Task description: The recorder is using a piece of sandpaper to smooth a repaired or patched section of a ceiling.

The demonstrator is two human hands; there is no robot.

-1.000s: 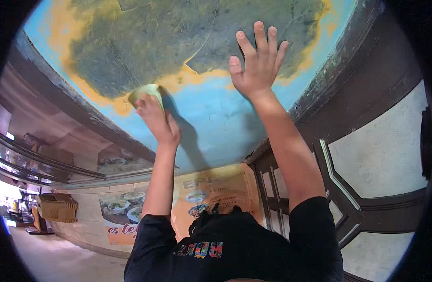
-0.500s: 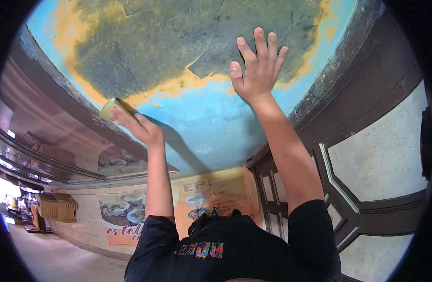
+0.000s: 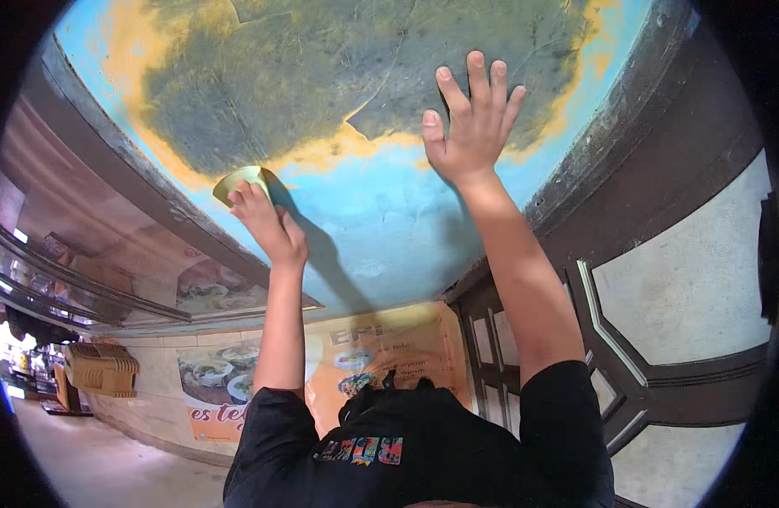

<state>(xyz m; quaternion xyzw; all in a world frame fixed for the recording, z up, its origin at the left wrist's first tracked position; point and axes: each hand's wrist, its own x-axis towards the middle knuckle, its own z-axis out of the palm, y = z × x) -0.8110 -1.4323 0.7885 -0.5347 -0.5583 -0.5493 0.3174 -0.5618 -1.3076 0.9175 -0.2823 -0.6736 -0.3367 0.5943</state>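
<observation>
A wide painted surface [image 3: 381, 224] spans the upper middle, light blue with a worn dark grey patch [image 3: 279, 76] edged in orange-yellow. My left hand [image 3: 267, 220] is closed on a bent, olive-yellow sheet of sandpaper [image 3: 240, 179], at the patch's lower left border. The sheet curls up at its side, and its face against the surface is hidden. My right hand [image 3: 474, 127] lies flat on the right part of the dark patch, fingers spread, holding nothing.
Dark trim [image 3: 605, 127] borders the surface at right, beside a brown panelled door [image 3: 652, 389] with pale insets. A glossy reflective panel [image 3: 110, 229] runs along the left. Lower down are food posters [image 3: 381, 347] and stacked tan chairs [image 3: 102, 370].
My left hand has slid right and slightly up with the sandpaper, which now shows more of its curled face. My right hand keeps its place on the patch; the view has shifted slightly.
</observation>
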